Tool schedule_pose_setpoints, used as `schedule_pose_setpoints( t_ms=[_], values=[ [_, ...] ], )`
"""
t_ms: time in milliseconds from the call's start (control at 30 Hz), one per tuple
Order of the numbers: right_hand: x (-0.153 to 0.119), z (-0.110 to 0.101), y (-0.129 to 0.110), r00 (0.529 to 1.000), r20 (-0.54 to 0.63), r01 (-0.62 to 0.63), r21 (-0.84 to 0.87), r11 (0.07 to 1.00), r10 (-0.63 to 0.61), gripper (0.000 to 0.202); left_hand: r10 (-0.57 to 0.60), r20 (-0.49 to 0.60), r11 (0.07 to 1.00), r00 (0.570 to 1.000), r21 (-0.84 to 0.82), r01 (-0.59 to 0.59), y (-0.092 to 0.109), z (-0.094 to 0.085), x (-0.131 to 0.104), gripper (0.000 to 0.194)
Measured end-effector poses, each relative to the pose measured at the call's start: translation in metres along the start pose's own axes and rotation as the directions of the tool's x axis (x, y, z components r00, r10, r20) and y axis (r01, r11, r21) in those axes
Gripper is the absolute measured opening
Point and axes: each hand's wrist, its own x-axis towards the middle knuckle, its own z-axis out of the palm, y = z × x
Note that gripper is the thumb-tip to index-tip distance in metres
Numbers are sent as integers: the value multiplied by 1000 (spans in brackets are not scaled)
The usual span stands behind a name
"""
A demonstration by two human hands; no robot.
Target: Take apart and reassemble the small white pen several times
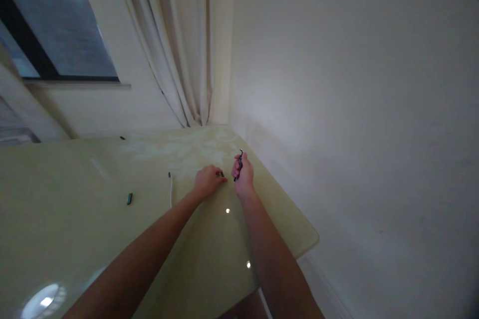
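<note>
Near the right end of the table, my left hand [208, 181] is closed in a pinch on a small dark piece [222, 174], close to the tabletop. My right hand [244, 174], just to its right, has its fingers wrapped round a slim dark object with a bent, shiny tip [241, 151]. The lower end of that object pokes out below the fingers; its middle is hidden, so its kind is unclear. A gap separates the two hands. Left of my left hand lies a short white cable [171, 190] with a dark end.
A small dark green block [129, 199] lies on the glossy pale table [93, 239], and a tiny dark piece [122, 138] is near its far edge. A bare wall [337, 134] runs along the right. Behind the table hang a curtain [179, 35] and a window [75, 25].
</note>
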Motion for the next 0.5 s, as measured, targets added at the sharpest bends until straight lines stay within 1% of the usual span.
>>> schedule_pose_setpoints(
  t_ms=[67, 133, 200, 233, 300, 367, 433, 500],
  values=[
    [1, -1, 0, 1000, -1, -21, 26, 999, 22, 51, -10, 3, 1000, 1000, -25, 10, 0, 5, 1, 25],
    [0, 1, 0, 1000, 13, -22, 40, 999, 22, 50, -2, -3, 999, 1000, -49, 2, -3, 4, -5, 31],
    [-3, 3, 0, 999, 28, -21, 49, 999, 20, 48, 21, -27, 997, 999, -71, -23, -12, -3, -17, 37],
    [-4, 4, 0, 999, 35, -23, 51, 998, 21, 47, 30, -46, 996, 998, -80, -34, -21, -9, -25, 39],
    [-8, 7, 0, 998, 50, -35, 40, 999, 33, 47, 77, -110, 990, 991, -107, -89, -48, -25, -45, 39],
    [-13, 10, 1, 996, 73, -55, 11, 998, 54, 46, 40, -156, 994, 987, -92, -55, -85, -46, -71, 41],
    [-18, 15, 4, 992, 109, -64, -30, 997, 67, 47, -56, -212, 998, 976, -19, 53, -126, -69, -98, 42],
    [-24, 21, 8, 983, 164, -69, -69, 995, 79, 47, -180, -238, 973, 955, 98, 208, -164, -91, -124, 46]
  ],
)
